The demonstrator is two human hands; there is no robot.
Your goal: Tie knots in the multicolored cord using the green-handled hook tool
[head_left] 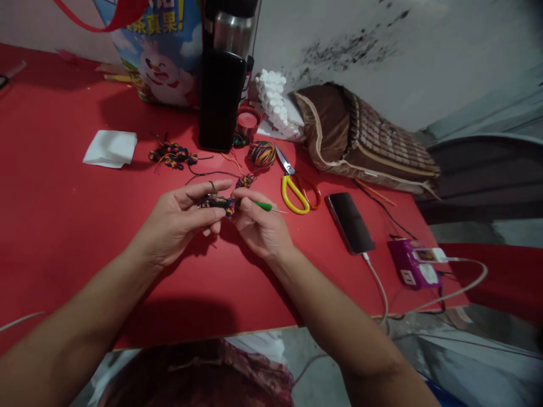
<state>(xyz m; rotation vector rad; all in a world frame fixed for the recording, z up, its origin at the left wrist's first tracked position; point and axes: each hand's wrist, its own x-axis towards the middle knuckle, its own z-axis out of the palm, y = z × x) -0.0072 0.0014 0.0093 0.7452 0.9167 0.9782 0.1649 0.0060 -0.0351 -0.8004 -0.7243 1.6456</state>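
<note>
My left hand (186,217) pinches a small multicoloured crocheted piece (217,202) between thumb and fingers above the red table (63,226). My right hand (261,226) is closed on a green-handled crochet hook (263,207), whose metal end sticks out to the right. A strand of yarn runs from the piece back to a multicoloured yarn ball (262,153). Both hands meet at the piece, over the middle of the table.
Yellow-handled scissors (293,189) and a dark phone (350,221) on a charging cable lie to the right. A purple power bank (413,268), a black flask (221,96), a white tissue (111,148), another crocheted bundle (172,154) and a brown cushion (365,141) are around.
</note>
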